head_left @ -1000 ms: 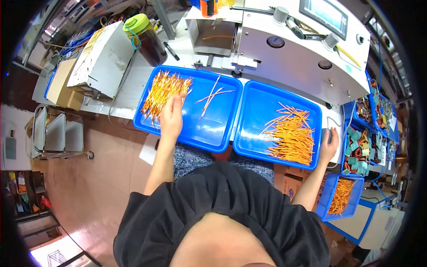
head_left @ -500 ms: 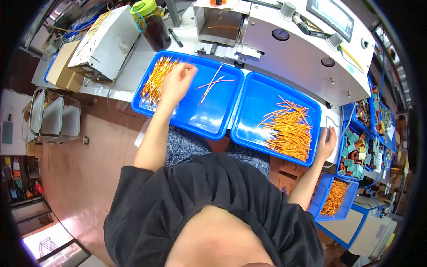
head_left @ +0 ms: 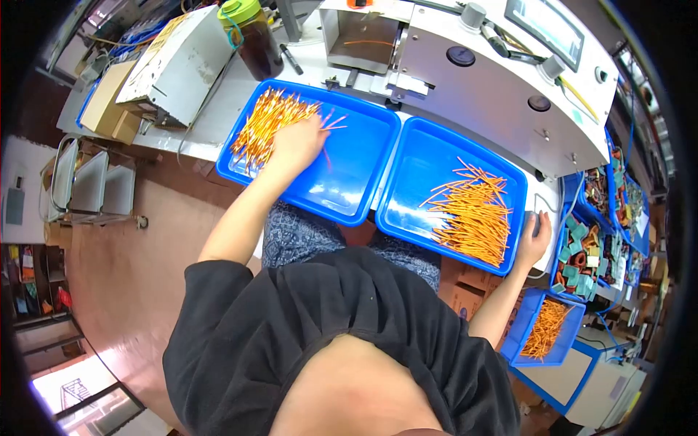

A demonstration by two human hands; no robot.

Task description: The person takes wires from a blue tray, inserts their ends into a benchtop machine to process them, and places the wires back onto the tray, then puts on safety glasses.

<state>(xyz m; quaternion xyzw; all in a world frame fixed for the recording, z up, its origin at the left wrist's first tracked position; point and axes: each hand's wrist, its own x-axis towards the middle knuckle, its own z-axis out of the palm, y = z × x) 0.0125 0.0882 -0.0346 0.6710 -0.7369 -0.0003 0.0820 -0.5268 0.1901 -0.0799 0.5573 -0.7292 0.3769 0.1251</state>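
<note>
My left hand (head_left: pixel 299 143) is inside the left blue tray (head_left: pixel 349 211), fingers closed around a few loose orange wires (head_left: pixel 332 124) whose ends stick out to the right. Just beside it lies a heap of short orange wires (head_left: pixel 254 134) with shiny ends. Past the right edge of the second blue tray (head_left: pixel 407 174), my right hand (head_left: pixel 534 243) curls over a dark object that looks like a computer mouse (head_left: pixel 536 224). That second tray carries a pile of orange wires (head_left: pixel 476 218).
Behind the trays stands a white machine (head_left: pixel 494 94) with an opening where one orange wire (head_left: pixel 368 42) shows. A lidded bottle (head_left: pixel 254 54) and a marker (head_left: pixel 292 59) are at the back left. A blue bin (head_left: pixel 574 330) of orange wires sits at lower right.
My left hand has moved slightly right and down, and the loose wires from mid-tray are now at its fingers. An orange wire now shows in the machine's opening. My right hand stays put.
</note>
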